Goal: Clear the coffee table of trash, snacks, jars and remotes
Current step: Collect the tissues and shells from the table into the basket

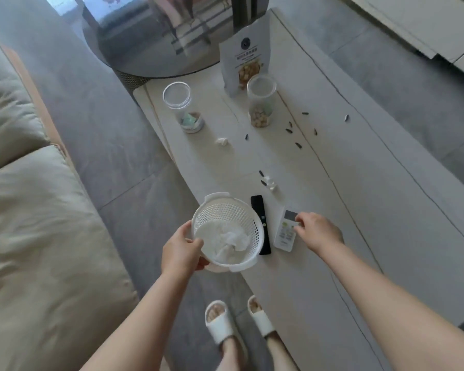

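Left hand (pixel 182 251): grips rim of white perforated plastic basket (pixel 255 226) — crumpled white tissues (pixel 229 243) inside, held at bench (pixel 346 183) edge.
Right hand (pixel 316 230): fingers curled onto white remote (pixel 283 236); black remote (pixel 260 210) lies beside it.
Jars: left jar (pixel 184 108) clear, greenish wrappers; right jar (pixel 260 104) pale nuts.
Snack bag (pixel 243 62): white, upright — print unreadable.
Seed shells (pixel 298 144): dark, scattered.

Perforated white plastic basket (pixel 227 226) holds crumpled white tissue paper (pixel 229 243); at twelve o'clock, clear glossy plastic jars (pixel 261 103) stand on the smooth matt pale stone-look table (pixel 332 210).
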Tool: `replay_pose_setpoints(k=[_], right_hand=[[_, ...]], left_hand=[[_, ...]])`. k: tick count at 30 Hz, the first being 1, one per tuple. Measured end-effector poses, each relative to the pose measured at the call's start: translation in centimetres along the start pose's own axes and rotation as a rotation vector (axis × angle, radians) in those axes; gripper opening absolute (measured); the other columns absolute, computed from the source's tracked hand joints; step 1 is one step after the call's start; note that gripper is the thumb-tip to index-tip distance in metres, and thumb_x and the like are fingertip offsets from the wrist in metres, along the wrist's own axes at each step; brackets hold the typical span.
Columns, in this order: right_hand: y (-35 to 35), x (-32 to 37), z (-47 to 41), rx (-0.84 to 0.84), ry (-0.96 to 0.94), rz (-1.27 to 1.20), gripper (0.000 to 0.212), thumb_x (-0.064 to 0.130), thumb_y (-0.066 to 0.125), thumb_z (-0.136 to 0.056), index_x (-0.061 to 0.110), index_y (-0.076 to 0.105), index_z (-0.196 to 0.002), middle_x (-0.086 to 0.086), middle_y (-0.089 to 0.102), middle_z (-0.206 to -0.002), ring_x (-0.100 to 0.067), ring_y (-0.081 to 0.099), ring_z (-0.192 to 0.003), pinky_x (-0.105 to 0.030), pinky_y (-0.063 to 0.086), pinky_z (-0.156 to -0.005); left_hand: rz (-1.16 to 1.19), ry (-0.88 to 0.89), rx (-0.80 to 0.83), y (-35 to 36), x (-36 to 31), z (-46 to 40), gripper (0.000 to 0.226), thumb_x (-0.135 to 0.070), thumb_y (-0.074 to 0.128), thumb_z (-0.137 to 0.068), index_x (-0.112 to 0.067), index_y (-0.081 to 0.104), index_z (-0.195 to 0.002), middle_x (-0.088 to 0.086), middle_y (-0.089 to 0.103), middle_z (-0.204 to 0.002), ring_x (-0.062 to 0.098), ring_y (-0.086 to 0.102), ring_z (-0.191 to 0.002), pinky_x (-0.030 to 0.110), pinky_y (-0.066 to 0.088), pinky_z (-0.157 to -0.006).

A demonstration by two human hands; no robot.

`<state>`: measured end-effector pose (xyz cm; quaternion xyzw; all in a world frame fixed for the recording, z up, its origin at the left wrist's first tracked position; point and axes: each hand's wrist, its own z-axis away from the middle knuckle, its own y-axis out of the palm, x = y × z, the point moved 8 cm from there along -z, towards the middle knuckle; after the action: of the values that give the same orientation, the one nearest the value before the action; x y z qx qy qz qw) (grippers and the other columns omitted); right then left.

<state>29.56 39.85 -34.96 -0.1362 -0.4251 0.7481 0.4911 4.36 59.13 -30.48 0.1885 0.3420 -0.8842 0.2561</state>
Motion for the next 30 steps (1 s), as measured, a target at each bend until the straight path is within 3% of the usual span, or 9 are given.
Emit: replay_pose_setpoints(k=[2,7,13,22,30], right_hand=[[-0.2,0.3,-0.3,0.003,0.045,-0.016,0.030,0.030,0.047,-0.094,0.021,0.055,-0.121,-0.005,0.059,-0.123,-0.027,0.057,-0.111,-0.034,0.047,-0.082],[-1.0,2.9,-2.0,-0.029,0.141,-0.063,0.026,0.029,0.046,-0.094,0.019,0.058,-0.115,-0.006,0.061,-0.120,-0.028,0.058,-0.108,-0.030,0.044,-0.075],[-1.3,6.2,-5.3,-0.044,0.241,-0.187,0.031,0.028,0.047,-0.093,0.020,0.055,-0.122,-0.005,0.061,-0.121,-0.027,0.058,-0.107,-0.030,0.044,-0.076],[-1.0,7.1,-9.6,-0.039,0.276,-0.210,0.033,0.025,0.049,-0.093,0.017,0.053,-0.124,-0.008,0.060,-0.121,-0.028,0.057,-0.108,-0.034,0.047,-0.080],[1.0,6.0,-14.1,-0.037,0.305,-0.237,0.029,0.024,0.051,-0.092,0.014,0.053,-0.119,-0.012,0.055,-0.122,-0.032,0.057,-0.104,-0.033,0.044,-0.073]], left_hand=[[-0.022,0.024,0.038,-0.1,-1.5,-1.4,0.057,-0.005,0.051,-0.081,-0.034,0.052,-0.130,0.006,0.071,-0.076,0.024,0.070,-0.049,0.034,0.059,-0.052],[-0.074,0.082,0.106,-1.5,-5.2,-5.1,0.058,-0.005,0.051,-0.083,-0.031,0.050,-0.134,0.006,0.069,-0.077,0.021,0.068,-0.046,0.031,0.059,-0.051],[-0.147,0.135,0.152,-2.8,-8.8,-9.8,0.054,-0.007,0.052,-0.086,-0.030,0.049,-0.135,0.004,0.067,-0.087,0.016,0.066,-0.043,0.028,0.057,-0.049],[-0.173,0.140,0.168,-1.8,-11.7,-14.5,0.053,-0.008,0.053,-0.087,-0.031,0.050,-0.134,-0.002,0.065,-0.077,0.012,0.065,-0.041,0.026,0.057,-0.047],[-0.117,0.121,0.143,-0.3,-11.7,-17.1,0.054,-0.008,0.054,-0.086,-0.031,0.050,-0.134,0.002,0.067,-0.084,0.024,0.068,-0.051,0.031,0.059,-0.052]])
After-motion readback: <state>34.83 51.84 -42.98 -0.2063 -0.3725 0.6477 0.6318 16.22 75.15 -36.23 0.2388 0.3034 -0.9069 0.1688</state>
